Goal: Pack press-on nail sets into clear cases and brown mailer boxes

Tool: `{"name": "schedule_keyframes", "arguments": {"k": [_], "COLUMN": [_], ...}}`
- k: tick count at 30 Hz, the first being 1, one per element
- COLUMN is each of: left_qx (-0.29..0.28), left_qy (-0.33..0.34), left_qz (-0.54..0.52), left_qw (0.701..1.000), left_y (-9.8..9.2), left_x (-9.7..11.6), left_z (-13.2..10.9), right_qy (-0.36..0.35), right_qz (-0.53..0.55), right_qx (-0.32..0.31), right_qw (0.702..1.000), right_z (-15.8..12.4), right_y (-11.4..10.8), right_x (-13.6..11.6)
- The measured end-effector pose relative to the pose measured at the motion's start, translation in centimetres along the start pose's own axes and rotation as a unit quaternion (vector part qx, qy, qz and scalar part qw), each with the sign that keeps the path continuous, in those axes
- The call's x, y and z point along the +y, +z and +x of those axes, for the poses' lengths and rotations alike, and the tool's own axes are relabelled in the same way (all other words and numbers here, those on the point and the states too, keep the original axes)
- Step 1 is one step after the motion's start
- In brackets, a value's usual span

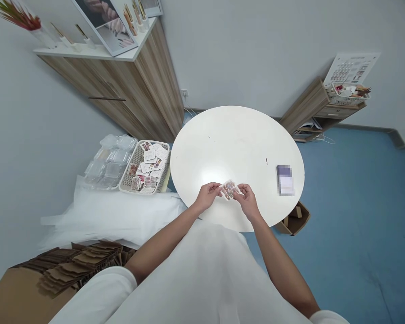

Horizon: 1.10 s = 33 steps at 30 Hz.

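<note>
Between my two hands, over the near part of the round white table (236,139), is a small clear pack of press-on nails (228,189) in several colours. My left hand (209,196) pinches its left edge between thumb and fingers. On the opposite side, my right hand (247,200) grips the right edge, its thumb lying over the front. The pack is tilted, facing up towards me. Left of the table, a white plastic basket (124,182) holds many similar nail packs and white cards.
Clear plastic boxes (113,162) stand left of the basket, above white foam sheets (121,216). Folded cardboard (77,270) lies lower left. A blurred purple-and-white item (285,181) rests on the table's right side. An open carton (299,220) stands below, on the blue floor.
</note>
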<state>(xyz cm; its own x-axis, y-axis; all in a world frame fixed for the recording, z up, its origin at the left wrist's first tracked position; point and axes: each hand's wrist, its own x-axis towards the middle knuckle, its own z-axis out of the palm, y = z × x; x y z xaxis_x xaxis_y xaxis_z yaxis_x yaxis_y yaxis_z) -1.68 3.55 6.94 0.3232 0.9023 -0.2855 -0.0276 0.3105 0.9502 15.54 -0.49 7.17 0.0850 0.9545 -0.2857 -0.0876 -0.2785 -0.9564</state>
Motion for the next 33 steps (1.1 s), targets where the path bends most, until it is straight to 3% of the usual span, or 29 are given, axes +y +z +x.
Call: {"name": "schedule_keyframes", "arguments": {"k": [6, 11, 17, 25, 33], "left_qx": [-0.003, 0.004, 0.027, -0.046, 0.007], "left_qy": [0.019, 0.019, 0.026, 0.083, 0.084], "left_qz": [0.056, 0.062, 0.067, 0.198, 0.229], "left_qw": [0.998, 0.998, 0.997, 0.976, 0.970], "left_y": [-0.6, -1.2, -2.0, -4.4, -7.3], "left_x": [0.7, 0.5, -0.3, -0.7, -2.3], "left_z": [0.5, 0.8, 0.2, -1.9, -1.7], "right_qy": [-0.054, -0.064, -0.064, -0.051, -0.039], "right_qz": [-0.142, -0.218, -0.212, -0.202, -0.205], "right_qx": [-0.137, -0.179, -0.173, -0.161, -0.163], "right_qw": [0.979, 0.957, 0.960, 0.965, 0.964], "right_z": [0.4, 0.8, 1.1, 1.7, 3.2], "right_y": [-2.1, -2.3, -1.2, 0.7, 4.3], "right_x": [-1.5, -2.2, -1.4, -0.4, 1.0]}}
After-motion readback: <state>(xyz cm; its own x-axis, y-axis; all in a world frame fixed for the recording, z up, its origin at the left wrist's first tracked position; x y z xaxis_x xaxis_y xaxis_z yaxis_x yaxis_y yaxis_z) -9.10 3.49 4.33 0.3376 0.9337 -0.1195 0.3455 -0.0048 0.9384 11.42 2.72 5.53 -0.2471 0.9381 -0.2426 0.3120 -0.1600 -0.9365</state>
